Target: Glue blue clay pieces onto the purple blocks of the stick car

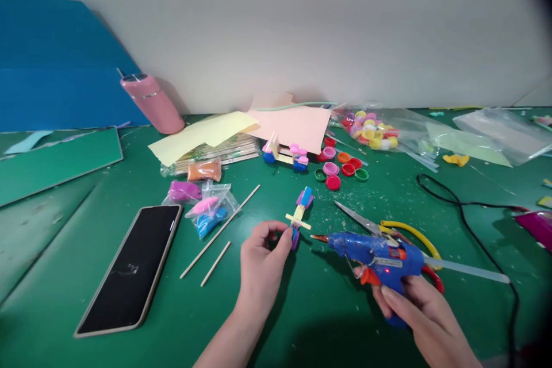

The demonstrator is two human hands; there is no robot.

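Note:
My left hand [265, 261] pinches the near end of a small craft-stick model [297, 217], which has blue and purple pieces at both ends and a short stick across its middle. My right hand [420, 310] grips a blue hot glue gun [366, 248] by its handle, and a finger lies at the orange trigger. The gun's nozzle points left, close to the model but apart from it. A clear glue stick [470, 269] juts from the gun's back. Behind the gun lie scissors [405, 230] with yellow and red handles, partly hidden.
A second small model [285, 155] stands farther back, near loose bottle caps [333, 183]. Clay packets [209, 213], two wooden sticks [219, 233] and a phone [131, 267] lie to the left. A pink bottle [155, 104] leans against the wall. A black cord [470, 230] runs along the right.

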